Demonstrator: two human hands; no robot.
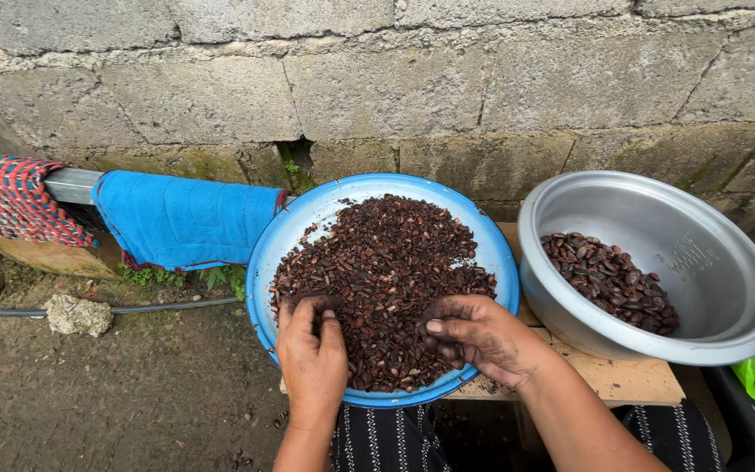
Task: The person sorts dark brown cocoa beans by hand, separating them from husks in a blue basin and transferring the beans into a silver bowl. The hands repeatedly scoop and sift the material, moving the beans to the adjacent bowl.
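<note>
Two hands are in the blue plate (283, 229) at the middle of the frame. Your left hand (312, 354) and right hand (482, 336) pinch dark beans (386, 262) with bent fingers. Push too hard near the edge, and beans could spill onto the ground.

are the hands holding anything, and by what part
Cannot be told for sure. Both hands, left hand and right hand, rest fingers-down in the dark beans on the blue tray; any bean pinched under the fingertips is hidden.
</note>
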